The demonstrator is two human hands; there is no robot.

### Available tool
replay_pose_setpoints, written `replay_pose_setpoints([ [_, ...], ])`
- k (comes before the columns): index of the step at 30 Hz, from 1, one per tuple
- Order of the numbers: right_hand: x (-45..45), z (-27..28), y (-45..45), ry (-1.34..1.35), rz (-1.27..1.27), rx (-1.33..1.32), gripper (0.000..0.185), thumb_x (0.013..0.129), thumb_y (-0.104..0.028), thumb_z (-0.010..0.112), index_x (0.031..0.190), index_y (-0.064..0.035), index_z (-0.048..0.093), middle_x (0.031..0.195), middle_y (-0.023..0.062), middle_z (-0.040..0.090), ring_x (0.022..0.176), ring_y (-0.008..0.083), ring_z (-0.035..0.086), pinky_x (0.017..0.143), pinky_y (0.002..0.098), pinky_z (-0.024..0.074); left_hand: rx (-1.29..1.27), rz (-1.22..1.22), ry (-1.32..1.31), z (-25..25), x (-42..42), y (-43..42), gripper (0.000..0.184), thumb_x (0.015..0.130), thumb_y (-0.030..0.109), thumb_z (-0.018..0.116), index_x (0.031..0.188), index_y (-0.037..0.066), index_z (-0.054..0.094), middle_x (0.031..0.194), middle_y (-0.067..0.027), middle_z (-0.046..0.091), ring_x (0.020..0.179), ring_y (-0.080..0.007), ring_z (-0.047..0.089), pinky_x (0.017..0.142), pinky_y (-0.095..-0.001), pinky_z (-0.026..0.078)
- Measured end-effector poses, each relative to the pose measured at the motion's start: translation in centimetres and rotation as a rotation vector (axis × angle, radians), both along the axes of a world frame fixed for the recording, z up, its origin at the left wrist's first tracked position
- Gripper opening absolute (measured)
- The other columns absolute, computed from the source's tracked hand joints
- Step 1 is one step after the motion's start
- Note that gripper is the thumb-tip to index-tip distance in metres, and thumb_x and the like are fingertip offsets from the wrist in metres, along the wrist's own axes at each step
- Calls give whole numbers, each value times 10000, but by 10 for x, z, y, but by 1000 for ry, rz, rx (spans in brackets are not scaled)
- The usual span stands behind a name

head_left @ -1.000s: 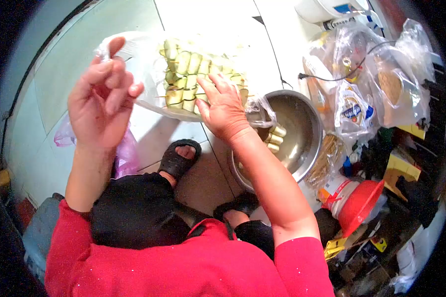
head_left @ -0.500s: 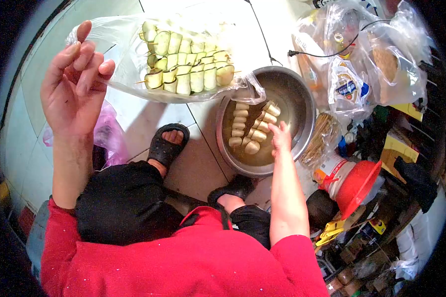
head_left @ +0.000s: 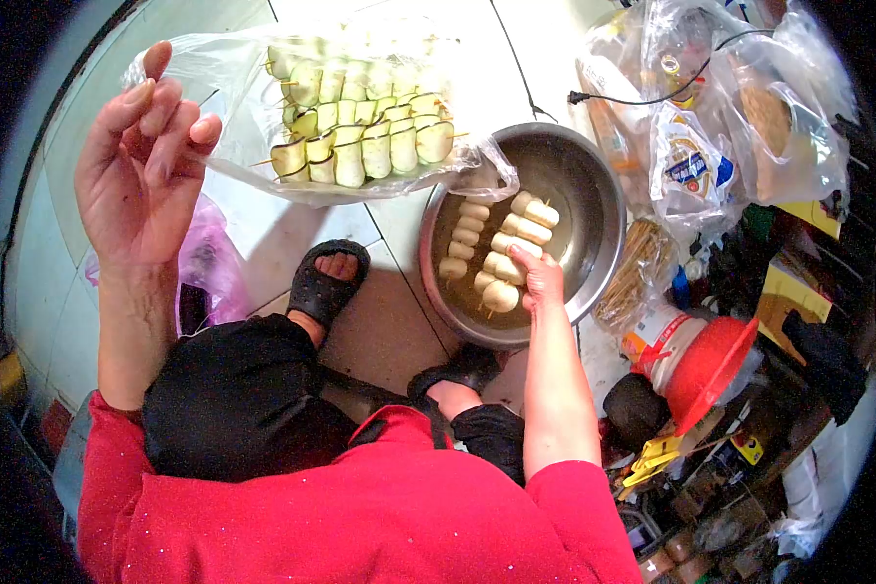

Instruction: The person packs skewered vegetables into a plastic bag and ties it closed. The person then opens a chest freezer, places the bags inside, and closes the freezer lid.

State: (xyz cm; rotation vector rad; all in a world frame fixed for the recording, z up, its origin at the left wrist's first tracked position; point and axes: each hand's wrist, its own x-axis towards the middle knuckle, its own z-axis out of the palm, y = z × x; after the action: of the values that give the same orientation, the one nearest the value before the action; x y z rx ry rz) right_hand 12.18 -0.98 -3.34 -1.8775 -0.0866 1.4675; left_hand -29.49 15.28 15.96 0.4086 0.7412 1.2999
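My left hand is raised at the upper left, fingers curled, holding the gathered edge of a clear plastic bag. Several skewers of sliced green-skinned vegetable, perhaps zucchini, lie inside the bag. The bag's other end hangs over the rim of a metal basin. In the basin, my right hand is closed on skewers threaded with pale round pieces, thumb on top and the other fingers partly hidden. Another skewer of pale pieces lies to their left in shallow water.
Clear plastic bags of goods with a black plug cord lie at the upper right. A bundle of bare sticks and a red plastic bowl are right of the basin. A pink bag sits below my left hand.
My right hand has moved slightly left and closed on the pale skewers, which are raised a little. My left hand still holds the bag, nearly unmoved.
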Motion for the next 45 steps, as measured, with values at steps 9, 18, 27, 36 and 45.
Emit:
replay_pose_setpoints([
  [9,-36,28,11,316,-75,238,449,782,-92,689,1197,-65,519,1097,70,603,969,232,609,838,402,512,-14,9,17,-1,1,-1,352,870,89,514,1197,-34,473,657,35,369,454,-67,286,668,-267,355],
  [18,-68,-14,60,287,-77,140,383,767,-115,696,1120,-44,565,1021,67,616,887,217,615,788,372,510,-15,-49,11,-3,3,1,340,881,106,495,1188,-38,474,649,36,356,468,-71,297,676,-282,378],
  [27,-40,-59,27,-362,113,95,298,726,-177,749,965,-37,640,911,58,653,761,156,627,685,297,515,-23,-60,44,-4,9,3,343,880,105,495,1189,-41,461,654,28,376,454,-73,305,673,-285,389],
  [36,-30,-65,21,-850,693,-335,333,678,-235,730,914,-13,653,863,103,682,779,229,646,757,357,497,-31,-52,58,0,13,0,330,885,115,496,1178,-34,476,656,32,378,447,-71,298,674,-286,394],
  [45,-13,16,4,-983,580,-51,342,647,-301,739,790,0,660,800,171,659,739,298,644,721,389,502,-31,-48,31,-5,8,0,330,896,121,485,1187,-33,473,654,38,344,474,-67,292,686,-279,394],
])
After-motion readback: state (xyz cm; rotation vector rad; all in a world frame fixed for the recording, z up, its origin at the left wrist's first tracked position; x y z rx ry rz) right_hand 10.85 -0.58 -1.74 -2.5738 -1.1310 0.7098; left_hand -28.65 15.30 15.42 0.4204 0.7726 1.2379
